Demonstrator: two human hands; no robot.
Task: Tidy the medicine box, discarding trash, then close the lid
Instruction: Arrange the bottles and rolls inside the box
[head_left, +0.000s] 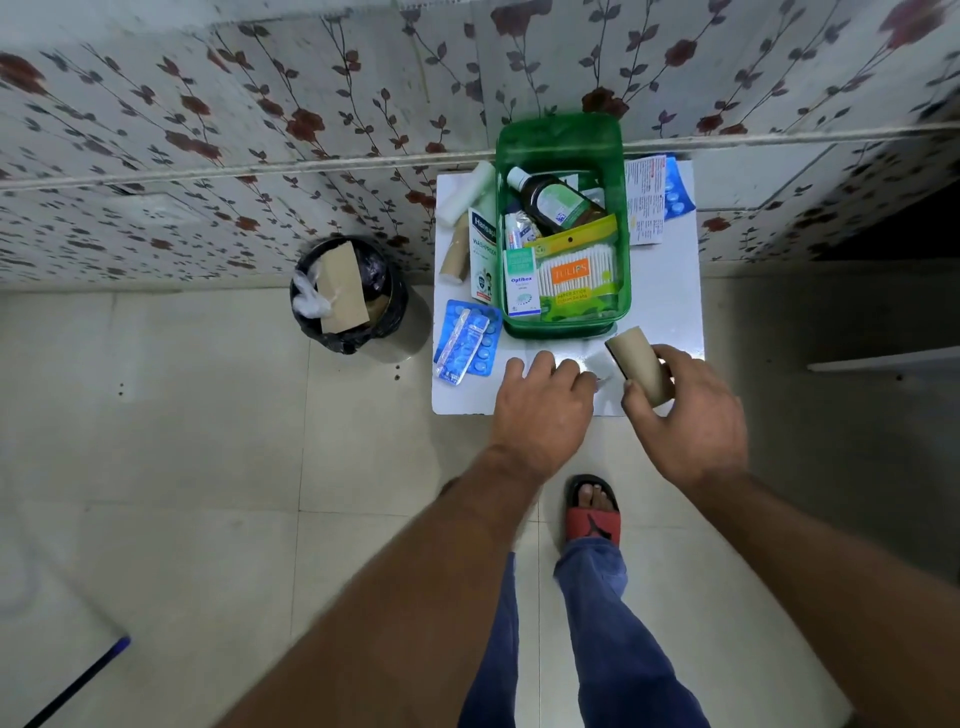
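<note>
A green medicine box (563, 327) stands open on a small white table (670, 306), its lid (558, 140) raised against the wall. Inside lie a dark bottle (553, 200), a cotton-bud pack (579, 275) and an Optibex carton (521, 283). My right hand (685, 415) grips a cardboard tube (639, 364) just in front of the box. My left hand (543, 405) rests palm down on the table's front edge, fingers curled over a small white scrap (602, 371). Blue blister packs (467, 340), a Hansaplast carton (482, 254), a second cardboard tube (454, 254) and a white roll (467, 195) lie left of the box.
A black-lined bin (345, 293) stands on the tiled floor left of the table, holding cardboard and white wrap. A leaflet (644, 200) and a blue blister pack (678, 189) lie right of the box. My foot in a red sandal (592, 512) is below the table. Floral wall behind.
</note>
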